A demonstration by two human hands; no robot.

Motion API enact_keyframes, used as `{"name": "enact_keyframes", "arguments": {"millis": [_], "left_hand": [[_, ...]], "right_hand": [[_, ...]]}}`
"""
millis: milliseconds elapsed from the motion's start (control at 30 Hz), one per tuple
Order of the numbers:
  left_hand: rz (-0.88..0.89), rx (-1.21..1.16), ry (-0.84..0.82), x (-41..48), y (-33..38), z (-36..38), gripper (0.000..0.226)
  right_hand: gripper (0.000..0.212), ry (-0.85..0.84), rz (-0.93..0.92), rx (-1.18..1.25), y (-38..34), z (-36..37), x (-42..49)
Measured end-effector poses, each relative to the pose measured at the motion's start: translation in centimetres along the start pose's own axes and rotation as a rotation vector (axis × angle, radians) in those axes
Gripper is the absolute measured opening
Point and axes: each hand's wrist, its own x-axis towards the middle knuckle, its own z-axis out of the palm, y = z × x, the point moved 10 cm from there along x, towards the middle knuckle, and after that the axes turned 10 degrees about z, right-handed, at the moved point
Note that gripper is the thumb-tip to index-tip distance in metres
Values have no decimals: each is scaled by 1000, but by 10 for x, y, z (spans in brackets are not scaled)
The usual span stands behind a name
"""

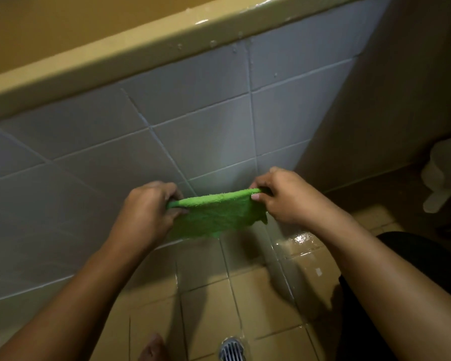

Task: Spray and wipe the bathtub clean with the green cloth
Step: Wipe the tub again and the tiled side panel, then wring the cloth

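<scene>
You've got the green cloth (216, 213) stretched between both hands, out in front of the tiled side (167, 131) of the bathtub (130, 52). Your left hand (147, 207) pinches its left edge, your right hand (281, 195) grips the right corner, thumb on top. Below it, wet floor tiles (292, 280) and a metal drain (232, 349).

2 hands (146, 208) (284, 198), 1 green cloth (216, 212), 1 bathtub (115, 56), 1 drain (231, 349).
</scene>
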Motion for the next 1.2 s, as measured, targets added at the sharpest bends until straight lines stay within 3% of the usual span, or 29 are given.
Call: {"name": "enact_keyframes", "arguments": {"millis": [133, 300, 567, 700, 933, 1200], "left_hand": [[-10, 7, 23, 0, 1, -4, 29], [21, 5, 44, -1, 1, -11, 29], [37, 87, -3, -2, -2, -9, 29], [-80, -162, -104, -2, -8, -3, 31], [-374, -474, -15, -10, 4, 6, 26], [-426, -718, -12, -20, 52, 18, 31]], "right_hand": [[16, 75, -48, 56, -1, -4, 3], [11, 164, -10, 343, 7, -23, 7], [7, 252, -95, 34, -1, -25, 3], [12, 227, -132, 117, -1, -30, -4], [16, 316, -23, 321, -6, -32, -26], [17, 20, -82, 498, -43, 8, -51]]}}
